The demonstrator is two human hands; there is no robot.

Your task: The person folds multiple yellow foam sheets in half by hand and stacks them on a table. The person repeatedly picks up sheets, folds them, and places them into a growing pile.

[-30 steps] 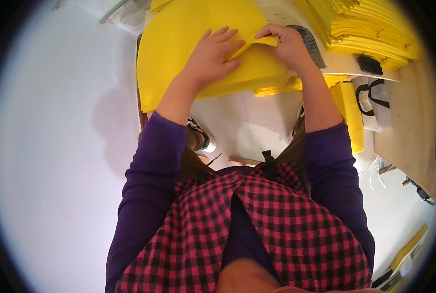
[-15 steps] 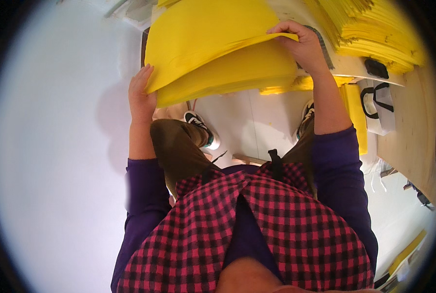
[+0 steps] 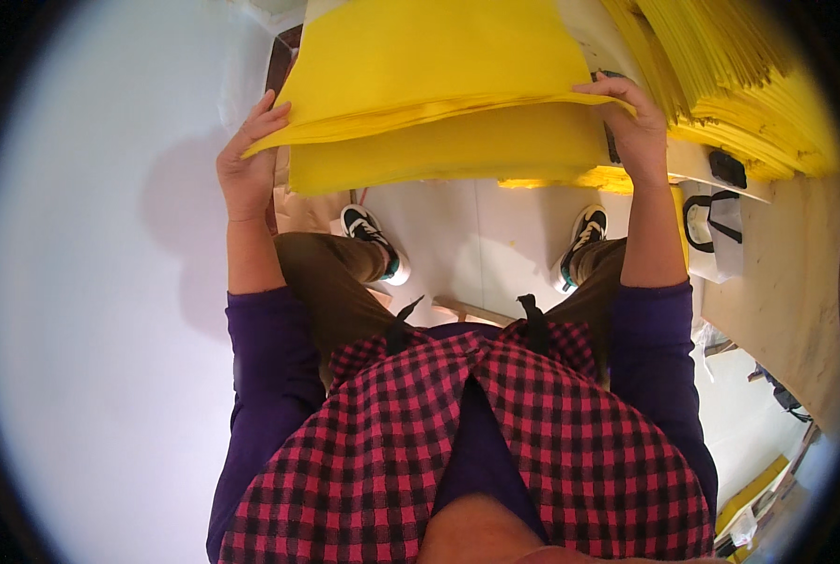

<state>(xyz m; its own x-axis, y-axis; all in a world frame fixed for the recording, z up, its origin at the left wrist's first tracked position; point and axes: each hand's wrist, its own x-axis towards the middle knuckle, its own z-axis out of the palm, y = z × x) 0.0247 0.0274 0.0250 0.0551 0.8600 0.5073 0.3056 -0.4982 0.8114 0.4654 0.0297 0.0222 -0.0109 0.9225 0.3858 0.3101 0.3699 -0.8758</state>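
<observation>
Yellow cloth-like sheets (image 3: 439, 56) lie in front of me, their near edge lifted in a layered fold. My left hand (image 3: 251, 155) grips the left corner of that edge, thumb below and fingers above. At the opposite corner, my right hand (image 3: 634, 122) pinches the edge between thumb and fingers. Beneath the raised layers, more yellow sheets (image 3: 457, 150) hang over the table's near edge. How many layers each hand holds cannot be made out.
Tall piles of yellow sheets (image 3: 768, 103) stand at the far right. Near them are a black phone-like object (image 3: 727, 169), a white bag (image 3: 718, 254) with black handles and a wooden panel (image 3: 777, 291). A white wall (image 3: 91, 282) runs along my left.
Both hands have moved apart, the left one leftward and the right one rightward and slightly down. The lifted edge now lies straighter between them and shows several layers.
</observation>
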